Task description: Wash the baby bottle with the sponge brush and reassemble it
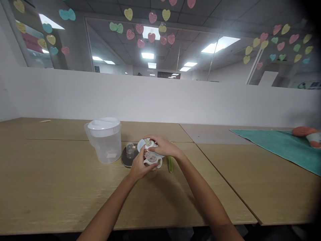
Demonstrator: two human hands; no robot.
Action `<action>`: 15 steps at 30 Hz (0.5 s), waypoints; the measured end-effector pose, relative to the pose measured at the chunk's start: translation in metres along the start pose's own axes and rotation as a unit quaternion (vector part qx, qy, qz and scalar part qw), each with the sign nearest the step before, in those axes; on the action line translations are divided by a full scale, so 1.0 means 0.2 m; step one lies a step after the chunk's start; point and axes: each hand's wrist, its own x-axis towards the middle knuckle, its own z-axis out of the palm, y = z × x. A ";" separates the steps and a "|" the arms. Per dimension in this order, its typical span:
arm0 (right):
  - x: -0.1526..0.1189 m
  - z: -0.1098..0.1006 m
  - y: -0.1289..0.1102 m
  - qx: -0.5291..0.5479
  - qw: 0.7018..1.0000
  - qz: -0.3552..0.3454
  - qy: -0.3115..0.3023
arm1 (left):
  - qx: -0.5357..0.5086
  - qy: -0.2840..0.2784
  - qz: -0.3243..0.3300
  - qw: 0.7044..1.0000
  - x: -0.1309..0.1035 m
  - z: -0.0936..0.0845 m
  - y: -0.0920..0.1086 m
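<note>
Bottle [151, 160] is gripped in the left hand [138, 167]; the right hand [162, 146] pinches the teat [147, 142] just beyond it. Tray [126, 161] and pitcher [107, 142] are left of the hands; green handle [170, 165], right.

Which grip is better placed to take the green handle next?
Probably the right grip, once free: the green handle lies near its wrist; the left grip, holding the handled cup, is farther.

2 hands [139, 166] [163, 146]; 1 ea. btl [151, 158], jug [106, 144], tray [124, 160]
</note>
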 end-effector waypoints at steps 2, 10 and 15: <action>0.00 0.01 0.00 0.023 0.999 0.020 -0.020 | -0.006 -0.010 -0.005 1.000 0.01 0.00 0.01; -0.02 -0.03 0.04 -0.061 0.987 0.036 -0.144 | -0.065 -0.031 -0.041 0.997 0.02 -0.01 0.06; -0.03 -0.10 0.05 -0.078 0.980 0.065 -0.170 | -0.048 -0.043 -0.058 0.996 0.01 -0.01 0.07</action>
